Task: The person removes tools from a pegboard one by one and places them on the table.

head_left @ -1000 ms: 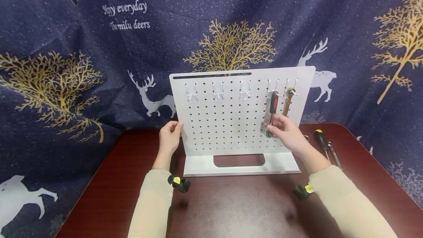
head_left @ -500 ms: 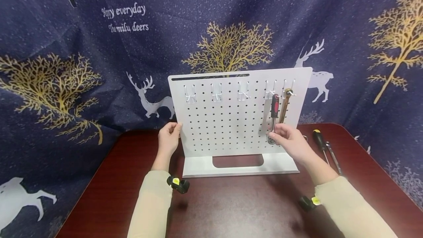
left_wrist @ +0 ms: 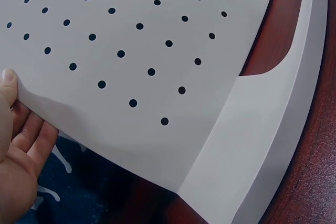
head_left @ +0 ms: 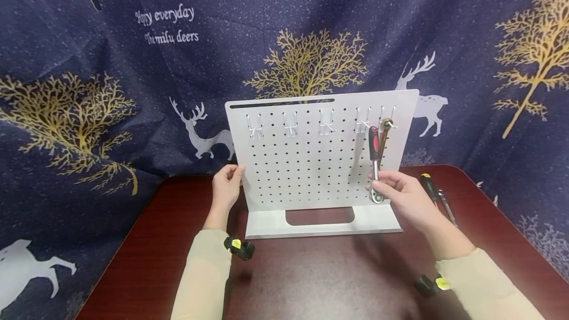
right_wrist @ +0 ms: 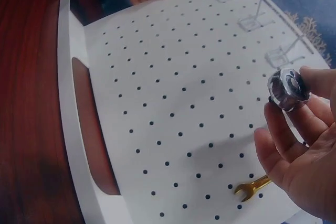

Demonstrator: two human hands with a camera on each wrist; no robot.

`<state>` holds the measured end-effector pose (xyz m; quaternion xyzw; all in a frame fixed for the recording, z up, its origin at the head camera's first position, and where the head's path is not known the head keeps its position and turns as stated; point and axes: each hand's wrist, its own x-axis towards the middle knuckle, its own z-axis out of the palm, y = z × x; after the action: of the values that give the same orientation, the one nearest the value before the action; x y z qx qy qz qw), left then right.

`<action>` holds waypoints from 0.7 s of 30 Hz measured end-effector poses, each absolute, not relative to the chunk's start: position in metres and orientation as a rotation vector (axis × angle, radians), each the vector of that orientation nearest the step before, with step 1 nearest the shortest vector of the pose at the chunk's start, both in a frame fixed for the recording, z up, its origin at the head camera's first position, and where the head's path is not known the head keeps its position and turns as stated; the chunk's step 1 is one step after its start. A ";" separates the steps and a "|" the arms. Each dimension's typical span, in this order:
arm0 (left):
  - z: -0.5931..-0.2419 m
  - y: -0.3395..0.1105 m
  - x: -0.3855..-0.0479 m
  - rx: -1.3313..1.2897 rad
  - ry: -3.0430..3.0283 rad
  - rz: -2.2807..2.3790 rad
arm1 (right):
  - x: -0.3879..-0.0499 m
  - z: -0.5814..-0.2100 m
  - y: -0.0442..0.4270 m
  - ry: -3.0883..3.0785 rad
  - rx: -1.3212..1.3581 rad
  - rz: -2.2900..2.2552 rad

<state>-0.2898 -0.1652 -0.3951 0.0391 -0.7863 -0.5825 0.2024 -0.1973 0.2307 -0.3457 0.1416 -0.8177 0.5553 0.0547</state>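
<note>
- Pinching ratchet wrench (head_left: pixel 374 149) low, by chrome head, btwn thumb and fingers of R hand (head_left: pixel 402 196).
- Rising from grip, near-vert. long axis, head down, blk/red handle up in front of pegboard (head_left: pixel 311 172), R side.
- Handle tip just below and R of 4th hook (head_left: pixel 362 123) from L; touching or apart, can't tell.
- R hand nearest by far; L hand (head_left: pixel 226 186) well off, pinching pegboard's L edge.
- Just behind handle in head view: gold combo wrench (head_left: pixel 384 140), ring end on last hook.
- R wrist view: ratchet head near end-on, handle not visible; plus gold open end, hidden in head view.
- L wrist view: fingers tucked behind board edge.
- Farther R, on tabletop (head_left: pixel 289 280): blk/yellow screwdriver (head_left: pixel 428 185) beside chrome wrench (head_left: pixel 446 206).
</note>
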 end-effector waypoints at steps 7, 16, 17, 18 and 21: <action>-0.395 -0.165 -0.290 0.106 -2.195 -1.637 | -0.192 -0.339 0.232 -2.475 0.467 1.648; -0.394 -0.166 -0.290 0.125 -2.205 -1.618 | -0.186 -0.340 0.237 -2.463 0.470 1.641; -0.394 -0.166 -0.290 0.125 -2.203 -1.619 | -0.185 -0.341 0.239 -2.460 0.463 1.640; -0.395 -0.166 -0.290 0.123 -2.201 -1.620 | -0.185 -0.342 0.240 -2.458 0.457 1.634; -0.395 -0.166 -0.291 0.118 -2.200 -1.622 | -0.183 -0.346 0.245 -2.443 0.439 1.647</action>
<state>-0.2906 -0.1656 -0.3951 0.0422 -0.7876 -0.5807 0.2017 -0.1833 0.2449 -0.3457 0.1468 -0.8174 0.5511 0.0810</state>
